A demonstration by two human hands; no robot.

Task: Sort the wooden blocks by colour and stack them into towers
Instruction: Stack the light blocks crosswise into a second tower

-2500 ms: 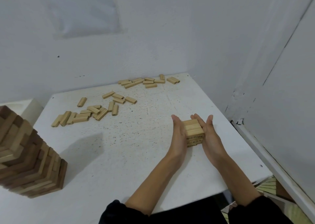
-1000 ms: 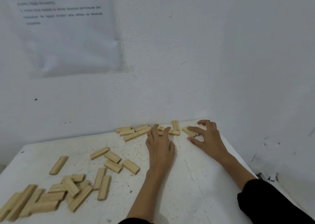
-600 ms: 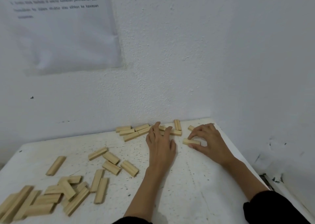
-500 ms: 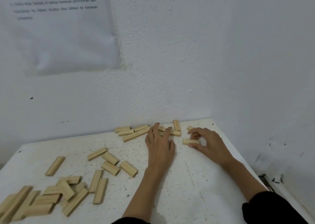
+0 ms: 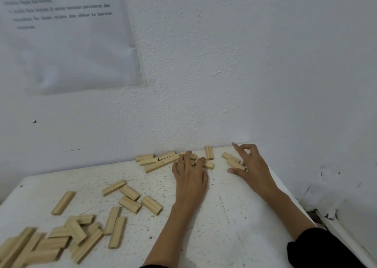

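2 hands are shown, the left hand (image 5: 189,173) and the right hand (image 5: 253,165), both uncovered. The forearms (image 5: 285,204) are bared from the wrists back towards the elbows. The right arm is covered near the lower right corner by a black sleeve (image 5: 318,249), which is matt, plain and gathered in a soft, rounded edge. A thin strip of dark cloth (image 5: 155,266) is seen at the bottom edge, where the left arm is cut off.
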